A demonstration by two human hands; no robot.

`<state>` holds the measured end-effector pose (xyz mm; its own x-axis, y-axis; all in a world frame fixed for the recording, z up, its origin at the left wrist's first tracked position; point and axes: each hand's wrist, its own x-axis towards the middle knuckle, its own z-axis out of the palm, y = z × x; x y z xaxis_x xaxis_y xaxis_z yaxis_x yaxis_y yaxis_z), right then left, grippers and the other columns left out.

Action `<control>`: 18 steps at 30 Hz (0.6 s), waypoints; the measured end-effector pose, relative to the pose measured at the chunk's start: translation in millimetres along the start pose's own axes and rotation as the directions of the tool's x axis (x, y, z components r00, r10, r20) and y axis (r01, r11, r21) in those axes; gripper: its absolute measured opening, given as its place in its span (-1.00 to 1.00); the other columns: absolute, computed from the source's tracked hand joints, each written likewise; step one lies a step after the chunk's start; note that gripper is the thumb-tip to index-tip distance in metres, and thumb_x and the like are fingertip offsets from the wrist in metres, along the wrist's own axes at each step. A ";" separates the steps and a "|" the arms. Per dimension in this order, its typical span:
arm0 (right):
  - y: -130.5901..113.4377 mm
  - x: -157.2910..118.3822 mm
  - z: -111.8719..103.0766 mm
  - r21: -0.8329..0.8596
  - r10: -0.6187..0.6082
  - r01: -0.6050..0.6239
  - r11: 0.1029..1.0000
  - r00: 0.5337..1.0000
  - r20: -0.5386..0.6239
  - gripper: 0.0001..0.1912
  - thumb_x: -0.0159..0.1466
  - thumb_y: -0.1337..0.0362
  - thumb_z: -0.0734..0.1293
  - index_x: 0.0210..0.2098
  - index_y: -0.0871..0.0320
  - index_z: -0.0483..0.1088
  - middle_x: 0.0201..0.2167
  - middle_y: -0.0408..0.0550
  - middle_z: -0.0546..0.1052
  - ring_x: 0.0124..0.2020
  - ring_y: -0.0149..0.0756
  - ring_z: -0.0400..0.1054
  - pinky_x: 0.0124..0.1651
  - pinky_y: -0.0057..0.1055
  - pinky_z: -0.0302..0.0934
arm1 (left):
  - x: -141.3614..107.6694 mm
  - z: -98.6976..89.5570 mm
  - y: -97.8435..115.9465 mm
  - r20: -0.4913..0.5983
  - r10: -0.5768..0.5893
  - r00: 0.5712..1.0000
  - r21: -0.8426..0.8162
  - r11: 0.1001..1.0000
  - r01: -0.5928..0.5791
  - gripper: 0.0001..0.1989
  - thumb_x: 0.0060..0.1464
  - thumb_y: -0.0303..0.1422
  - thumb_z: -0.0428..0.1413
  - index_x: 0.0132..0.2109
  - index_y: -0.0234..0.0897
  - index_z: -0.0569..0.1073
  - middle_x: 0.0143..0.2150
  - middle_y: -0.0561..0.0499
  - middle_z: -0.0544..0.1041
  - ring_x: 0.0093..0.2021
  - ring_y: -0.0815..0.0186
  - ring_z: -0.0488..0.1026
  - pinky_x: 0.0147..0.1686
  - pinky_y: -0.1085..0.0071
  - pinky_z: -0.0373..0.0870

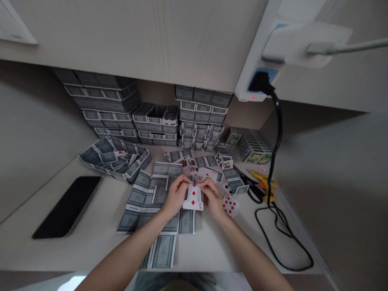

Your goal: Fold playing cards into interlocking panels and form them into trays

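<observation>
Between my two hands is a playing card, a three of diamonds with its face toward me. My left hand pinches its upper left edge, and my right hand pinches the upper right. Its far edge is partly hidden by the fingers. Under and left of my left hand lies a flat patchwork of joined grey-backed cards. A ten of diamonds lies just right of my right hand. More loose and folded cards are scattered beyond the fingertips.
Stacked card boxes line the back, beside a card tray holding cards. A black phone lies left. Scissors, yellow-handled pliers and a black cable are right. A power strip hangs above.
</observation>
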<state>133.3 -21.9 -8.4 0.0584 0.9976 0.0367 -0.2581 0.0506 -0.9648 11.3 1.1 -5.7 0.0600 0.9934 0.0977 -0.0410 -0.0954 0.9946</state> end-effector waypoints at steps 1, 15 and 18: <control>-1.8 -0.5 1.1 0.065 0.042 -0.044 0.997 0.999 0.027 -0.94 0.02 0.27 0.24 -0.50 0.13 0.25 -0.60 -0.25 0.25 -0.58 -0.46 0.11 -0.54 -0.55 0.01 | 0.0 -0.2 0.3 -0.007 -0.003 1.000 -0.003 1.000 0.003 -0.90 -0.14 -0.46 -0.09 -0.51 -0.29 0.30 -0.58 0.14 0.28 -0.53 0.44 0.20 -0.53 0.55 0.13; -2.0 -0.5 0.5 0.089 0.580 -0.637 0.766 0.744 0.333 -0.60 0.07 0.00 0.12 -0.52 0.25 0.30 -0.84 -0.15 0.33 -0.87 -0.37 0.17 -0.89 -0.50 0.01 | -7.2 -8.5 1.3 0.118 0.155 0.981 0.159 0.972 -0.172 -0.85 -0.11 -0.49 -0.11 -0.49 -0.30 0.34 -0.56 0.12 0.35 -0.53 0.43 0.25 -0.52 0.54 0.14; -5.5 -0.3 -1.5 0.063 0.596 -0.652 0.755 0.724 0.347 -0.63 0.05 0.03 0.16 -0.61 0.23 0.26 -0.87 -0.15 0.31 -0.87 -0.36 0.18 -0.89 -0.51 0.03 | -8.1 -7.9 1.5 0.140 0.146 0.979 0.140 0.976 -0.165 -0.85 -0.12 -0.48 -0.11 -0.51 -0.30 0.33 -0.58 0.12 0.34 -0.54 0.43 0.23 -0.53 0.53 0.13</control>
<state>136.1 -22.6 -3.4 -0.4466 0.7685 -0.4582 -0.2940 -0.6098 -0.7360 2.9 -6.6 -5.2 0.1924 0.9501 0.2455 0.0893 -0.2661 0.9598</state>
